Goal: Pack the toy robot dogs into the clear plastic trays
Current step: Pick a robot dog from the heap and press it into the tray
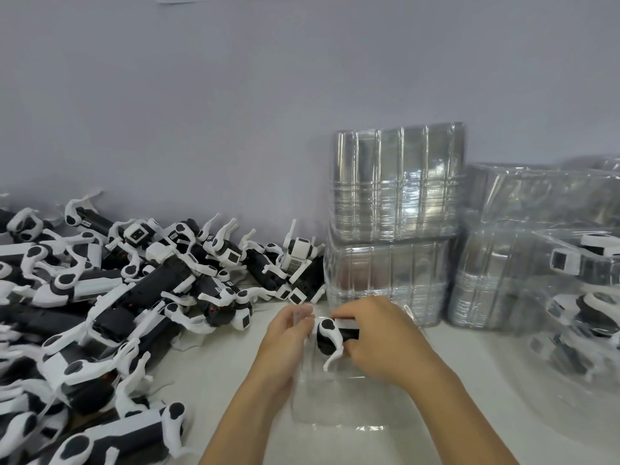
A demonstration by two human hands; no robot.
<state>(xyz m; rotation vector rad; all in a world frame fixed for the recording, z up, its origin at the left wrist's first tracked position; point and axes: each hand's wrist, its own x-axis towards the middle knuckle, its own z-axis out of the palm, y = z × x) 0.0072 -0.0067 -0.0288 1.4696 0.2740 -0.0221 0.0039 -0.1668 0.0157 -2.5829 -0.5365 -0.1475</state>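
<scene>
A black-and-white toy robot dog (330, 338) is held over a clear plastic tray (339, 407) that lies on the table in front of me. My right hand (379, 340) grips the dog from the right, covering most of its body. My left hand (285, 344) holds the tray's left far edge, fingers curled at the clear rim. One white leg of the dog points down into the tray.
A big heap of loose robot dogs (110, 297) covers the table's left side up to the wall. Two stacks of empty clear trays (396, 223) stand behind my hands. At the right lie packed trays (583, 297) with dogs inside.
</scene>
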